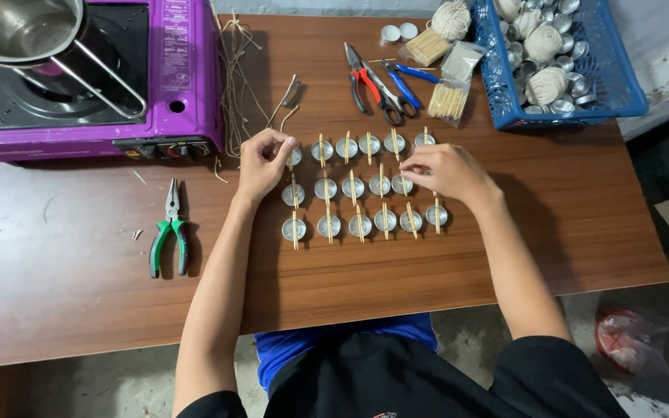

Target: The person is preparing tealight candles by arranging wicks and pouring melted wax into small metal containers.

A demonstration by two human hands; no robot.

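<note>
While pinching small metal cups (354, 187) in rows mid-table (79, 294), left grip (266, 161) and right grip (443, 170) closed on cups, purple stove (183, 77) beyond, green pliers (169, 236) left, blue basket (613, 93) far right.

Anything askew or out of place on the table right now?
Mostly tidy: the small metal cups sit in three rows with sticks across them. A few sticks in the bottom row lie tilted rather than straight. Loose twine sprawls beside the purple stove.

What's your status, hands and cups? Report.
Left hand pinching at top-left cup. Right hand on stick over a middle-row cup. Nothing blocking.
</note>
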